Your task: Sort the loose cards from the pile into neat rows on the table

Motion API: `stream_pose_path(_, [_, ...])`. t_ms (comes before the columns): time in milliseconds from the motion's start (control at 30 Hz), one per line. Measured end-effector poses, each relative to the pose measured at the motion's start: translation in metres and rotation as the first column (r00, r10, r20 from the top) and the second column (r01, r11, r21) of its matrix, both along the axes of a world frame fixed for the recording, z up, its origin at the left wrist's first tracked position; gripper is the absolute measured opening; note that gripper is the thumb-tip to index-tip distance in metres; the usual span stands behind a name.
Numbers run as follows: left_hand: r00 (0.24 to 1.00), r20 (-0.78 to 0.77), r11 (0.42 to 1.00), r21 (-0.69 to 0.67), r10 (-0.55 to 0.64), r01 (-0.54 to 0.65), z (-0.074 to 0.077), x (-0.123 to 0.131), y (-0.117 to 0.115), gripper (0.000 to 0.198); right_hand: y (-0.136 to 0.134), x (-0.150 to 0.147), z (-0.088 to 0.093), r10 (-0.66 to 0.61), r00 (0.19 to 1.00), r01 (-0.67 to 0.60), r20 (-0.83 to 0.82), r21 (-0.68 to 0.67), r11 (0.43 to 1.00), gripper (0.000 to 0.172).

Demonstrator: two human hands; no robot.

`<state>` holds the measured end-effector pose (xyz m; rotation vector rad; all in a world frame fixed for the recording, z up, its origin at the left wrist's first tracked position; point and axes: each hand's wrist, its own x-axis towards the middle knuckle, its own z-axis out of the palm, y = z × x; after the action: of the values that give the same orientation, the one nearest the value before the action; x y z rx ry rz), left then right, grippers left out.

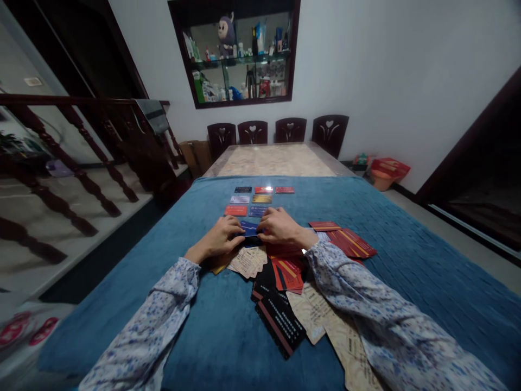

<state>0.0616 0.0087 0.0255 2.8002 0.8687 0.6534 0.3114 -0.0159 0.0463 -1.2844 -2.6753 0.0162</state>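
Between my two hands a blue card [248, 228] lies over the blue cloth, pinched at its ends. My left hand [222, 237] has its fingers on the left end, and my right hand [280, 226] grips the right end. Just beyond are a red-orange card [235, 210] and a dark blue card [257, 210], the latter partly covered by my right hand. Farther back lie a silver card [240, 199], a gold card [261, 199], a black card [243, 189] and two red ones. Nearer me, beige cards [248, 262], red cards [288, 273] and black cards [280, 321] overlap in a loose pile.
More dark red cards [350, 242] spread beside my right forearm. The blue cloth [163, 326] covers the near table; a marble-patterned tabletop [277, 158] extends behind it. Several dark chairs [291, 130] stand at the far wall. A wooden railing [81, 157] runs along the left.
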Motion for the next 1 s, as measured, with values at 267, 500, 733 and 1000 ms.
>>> stream_pose_path(267, [0.99,0.14,1.0,-0.007,-0.005,0.006,-0.003,-0.003,0.007,0.018,0.007,0.003,-0.004,-0.01,0.998,0.015,-0.068,0.073,0.997,0.025])
stream_pose_path(500, [0.981,0.192,1.0,-0.006,0.018,-0.017,-0.009,-0.004,0.012,0.022,0.014,0.003,-0.014,-0.039,0.991,0.058,-0.125,0.146,0.988,0.027])
stream_pose_path(733, [0.972,0.217,0.995,0.011,0.095,-0.099,-0.02,-0.001,0.017,0.028,0.014,-0.001,-0.017,-0.094,0.985,0.118,-0.144,0.169,0.978,0.022])
stream_pose_path(1000, [0.952,0.265,0.987,0.006,0.151,-0.158,-0.026,0.003,0.018,0.04,0.011,-0.006,-0.022,-0.158,0.974,0.185,-0.161,0.165,0.969,0.03])
